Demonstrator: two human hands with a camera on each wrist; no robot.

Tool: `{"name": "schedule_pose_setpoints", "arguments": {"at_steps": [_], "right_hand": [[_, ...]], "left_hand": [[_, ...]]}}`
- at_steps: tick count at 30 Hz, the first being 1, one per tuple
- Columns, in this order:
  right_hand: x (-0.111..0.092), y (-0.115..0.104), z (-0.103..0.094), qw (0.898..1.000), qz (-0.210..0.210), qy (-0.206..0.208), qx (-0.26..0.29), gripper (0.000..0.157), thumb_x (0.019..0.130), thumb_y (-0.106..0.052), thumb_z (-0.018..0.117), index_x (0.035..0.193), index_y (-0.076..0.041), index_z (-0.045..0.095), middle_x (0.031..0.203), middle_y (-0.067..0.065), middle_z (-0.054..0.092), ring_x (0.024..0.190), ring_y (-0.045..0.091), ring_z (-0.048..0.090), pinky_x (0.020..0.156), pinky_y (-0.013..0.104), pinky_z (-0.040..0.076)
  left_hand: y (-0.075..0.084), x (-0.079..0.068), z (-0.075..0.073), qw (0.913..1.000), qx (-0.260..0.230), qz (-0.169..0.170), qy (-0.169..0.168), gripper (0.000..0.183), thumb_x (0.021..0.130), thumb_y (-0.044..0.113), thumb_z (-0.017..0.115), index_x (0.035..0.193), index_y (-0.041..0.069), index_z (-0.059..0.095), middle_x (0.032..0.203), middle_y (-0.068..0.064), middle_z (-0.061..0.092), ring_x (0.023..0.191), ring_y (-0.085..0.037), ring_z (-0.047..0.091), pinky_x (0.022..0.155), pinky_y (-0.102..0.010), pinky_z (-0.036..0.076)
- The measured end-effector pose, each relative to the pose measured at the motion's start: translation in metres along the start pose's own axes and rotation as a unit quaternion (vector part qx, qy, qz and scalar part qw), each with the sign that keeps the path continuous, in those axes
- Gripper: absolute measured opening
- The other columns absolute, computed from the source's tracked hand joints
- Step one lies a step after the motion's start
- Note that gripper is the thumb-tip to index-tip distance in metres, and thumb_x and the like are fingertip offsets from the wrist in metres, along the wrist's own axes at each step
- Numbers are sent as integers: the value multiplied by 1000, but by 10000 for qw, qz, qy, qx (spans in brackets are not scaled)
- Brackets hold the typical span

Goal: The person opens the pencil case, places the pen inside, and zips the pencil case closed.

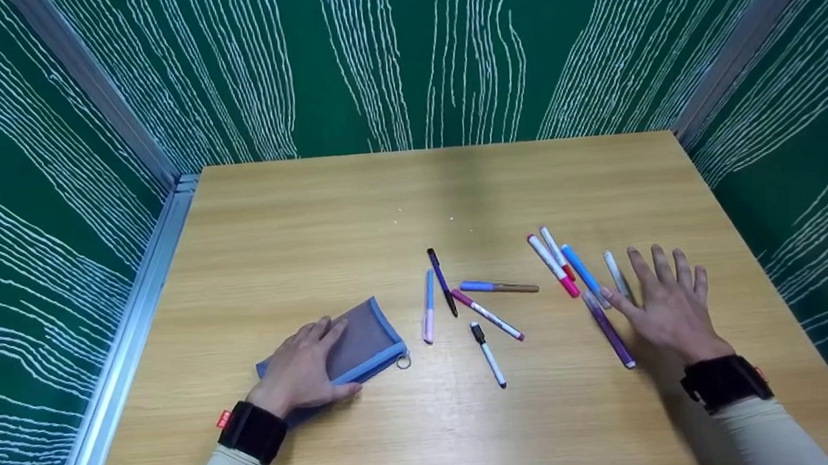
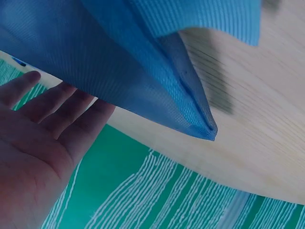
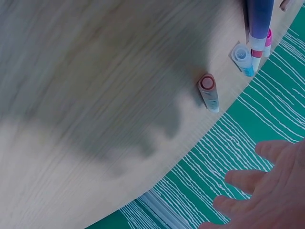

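My left hand [image 1: 303, 367] lies across a blue mesh zip pouch [image 1: 366, 332], fingers stretched over it and thumb extended along its near side. In the left wrist view the pouch's fabric [image 2: 119, 86] overlaps some fingertips. A small metal ring [image 1: 403, 360] hangs at its right corner. Over to the right, my right hand [image 1: 675, 312] is spread, palm down, holding nothing. Its thumb is close to a purple marker [image 1: 608, 329], and a white-barrelled marker [image 1: 615, 276] lies just left of the index finger. The hand casts a shadow on the table in the right wrist view.
Beside the right hand lie blue [image 1: 583, 271], pink-and-white [image 1: 553, 264] and red-and-white [image 1: 557, 251] markers. Midtable are a blue-and-pink pen [image 1: 428, 309], a dark pen [image 1: 442, 282], a blue-and-brown pen [image 1: 499, 286], a magenta-and-white marker [image 1: 487, 314] and a black-capped marker [image 1: 488, 354]. Green walls [image 1: 415, 55] enclose the table.
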State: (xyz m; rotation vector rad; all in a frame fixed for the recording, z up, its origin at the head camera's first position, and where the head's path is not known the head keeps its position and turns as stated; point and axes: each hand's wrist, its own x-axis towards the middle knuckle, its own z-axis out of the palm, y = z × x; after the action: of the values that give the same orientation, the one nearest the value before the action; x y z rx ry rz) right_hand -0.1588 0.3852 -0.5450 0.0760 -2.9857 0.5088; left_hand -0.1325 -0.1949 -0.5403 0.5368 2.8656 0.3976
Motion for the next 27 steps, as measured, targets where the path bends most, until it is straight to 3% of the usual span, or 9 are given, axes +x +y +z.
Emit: {"name": "schedule_pose_setpoints", "arguments": {"at_steps": [10,20,27], "right_hand": [[-1,0,0,10000,54,-43,4,89,99,-64,50,162,-7,22,162,36,13,149,58,-3,111,71,-18],[-3,0,1,10000,29,-60,44,90,99,-64,50,162,-8,21,162,36,12,150,57,-5,111,71,-18],[-3,1,3,9999,85,-98,5,90,99,-65,49,163,-8,20,162,36,11,150,56,-6,111,70,-19]], "left_hand": [[2,0,1,9995,48,-168,276,101,76,70,76,152,9,49,150,-24,48,136,-45,47,102,-64,43],[12,-1,6,9965,191,-401,714,100,74,73,76,141,1,57,135,-26,58,119,-43,58,89,-59,53],[20,0,10,9941,341,-772,675,102,76,78,70,140,-1,57,131,-27,59,114,-41,59,85,-57,55]]}}
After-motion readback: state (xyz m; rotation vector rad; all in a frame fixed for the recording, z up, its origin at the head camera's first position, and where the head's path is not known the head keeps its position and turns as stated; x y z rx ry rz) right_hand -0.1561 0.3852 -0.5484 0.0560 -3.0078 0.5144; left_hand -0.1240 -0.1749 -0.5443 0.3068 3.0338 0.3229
